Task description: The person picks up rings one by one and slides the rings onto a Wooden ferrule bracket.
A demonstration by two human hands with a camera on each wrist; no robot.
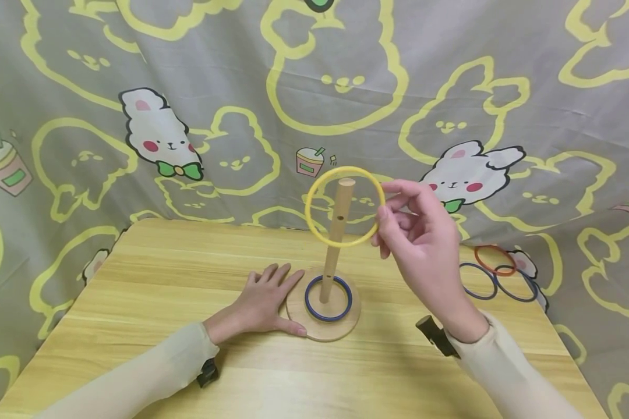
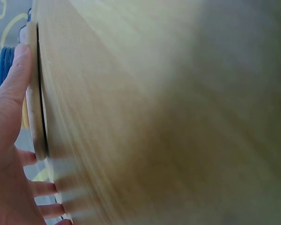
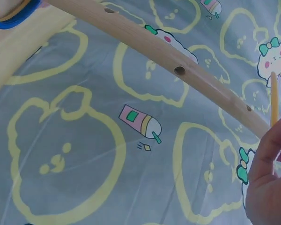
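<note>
My right hand (image 1: 424, 244) pinches the right edge of a yellow ring (image 1: 307, 206) between thumb and fingers. In the head view the ring overlaps the top of an upright wooden post (image 1: 331, 262). Seen from the right wrist, the yellow ring (image 3: 274, 98) appears edge-on near the end of the drilled post (image 3: 152, 49). Around the foot of the post lie stacked blue rings (image 1: 328, 319) on a round wooden base (image 1: 340, 333). My left hand (image 1: 262, 299) rests at the base's left side, fingers spread, its thumb along the near rim. The left wrist view shows that thumb against the base (image 2: 33, 103).
At the table's right lie a red ring (image 1: 477, 254) and two blue rings (image 1: 477, 297), partly overlapping. A grey curtain (image 1: 230, 70) with yellow outlined animals hangs behind and beside the wooden table (image 1: 188, 273). Each wrist wears a dark camera mount (image 1: 434, 334).
</note>
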